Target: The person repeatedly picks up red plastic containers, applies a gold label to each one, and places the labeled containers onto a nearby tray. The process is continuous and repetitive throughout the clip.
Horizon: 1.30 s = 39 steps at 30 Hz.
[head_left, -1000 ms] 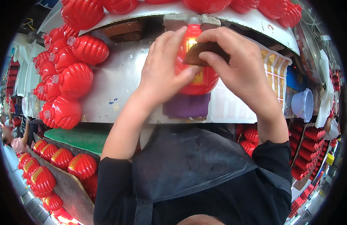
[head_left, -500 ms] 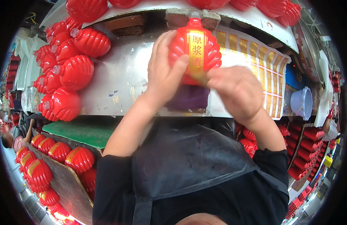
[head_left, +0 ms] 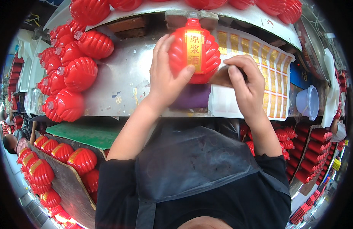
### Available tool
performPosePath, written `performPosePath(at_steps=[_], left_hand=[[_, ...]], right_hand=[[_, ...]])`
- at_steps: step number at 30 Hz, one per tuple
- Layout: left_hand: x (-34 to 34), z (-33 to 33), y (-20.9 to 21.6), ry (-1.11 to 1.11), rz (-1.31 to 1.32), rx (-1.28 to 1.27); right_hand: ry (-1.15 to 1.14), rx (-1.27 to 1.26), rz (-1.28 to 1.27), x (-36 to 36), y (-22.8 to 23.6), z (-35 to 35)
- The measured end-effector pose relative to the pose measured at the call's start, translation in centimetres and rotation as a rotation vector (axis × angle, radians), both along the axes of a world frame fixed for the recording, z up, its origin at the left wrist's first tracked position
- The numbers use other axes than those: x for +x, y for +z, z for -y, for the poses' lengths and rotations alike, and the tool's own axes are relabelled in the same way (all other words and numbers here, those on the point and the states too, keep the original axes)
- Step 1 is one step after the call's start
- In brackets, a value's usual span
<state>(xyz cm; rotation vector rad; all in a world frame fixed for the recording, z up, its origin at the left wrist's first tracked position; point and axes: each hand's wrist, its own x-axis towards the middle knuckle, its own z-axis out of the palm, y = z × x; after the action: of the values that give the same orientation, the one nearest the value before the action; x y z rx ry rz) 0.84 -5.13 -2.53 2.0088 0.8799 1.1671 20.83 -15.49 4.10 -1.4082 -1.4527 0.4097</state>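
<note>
A ribbed red plastic bottle (head_left: 176, 51) with a clear neck lies on the bench in front of me, its neck pointing away. Down its middle runs a gold and red label (head_left: 195, 49) that looks flat against the surface. My left hand (head_left: 164, 72) grips the bottle's left side, the thumb resting on the front beside the label's lower part. Just off the bottle's lower right, my right hand (head_left: 250, 82) pinches a flat brownish scraper-like piece (head_left: 222, 77); the fingers partly cover it. A purple cloth (head_left: 191, 98) lies below the bottle.
Label sheets (head_left: 274, 72) cover the bench on the right, near a pale blue bucket (head_left: 307, 102). Several unlabelled red bottles (head_left: 81, 72) stand at left. A white shelf (head_left: 161, 9) with more bottles spans the back. Labelled bottles (head_left: 83, 160) fill a crate at lower left.
My right hand has come off the label's lower end and drawn a little right, showing the scraper-like piece. The label's lower end now lies flat. My left hand keeps its hold.
</note>
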Motion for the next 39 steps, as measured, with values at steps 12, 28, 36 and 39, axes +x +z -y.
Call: performPosePath(at_steps=[12, 28, 36, 39], left_hand=[[-0.1, -0.1, 0.0, -0.025, 0.043, -0.05], [-0.5, -0.1, 0.3, -0.065, 0.081, -0.14], [-1.4, -0.9, 0.3, -0.075, 0.049, -0.077], [-1.5, -1.0, 0.2, -0.093, 0.106, -0.128]], right_hand=[[-0.06, -0.45, -0.077, -1.2, -0.7, -1.9], [0.08, -0.035, 0.097, -0.2, 2.3, -4.2], [0.122, 0.401, 0.655, -0.1, 3.3, -6.5], [0.358, 0.483, 0.699, -1.4, 1.3, -3.1]])
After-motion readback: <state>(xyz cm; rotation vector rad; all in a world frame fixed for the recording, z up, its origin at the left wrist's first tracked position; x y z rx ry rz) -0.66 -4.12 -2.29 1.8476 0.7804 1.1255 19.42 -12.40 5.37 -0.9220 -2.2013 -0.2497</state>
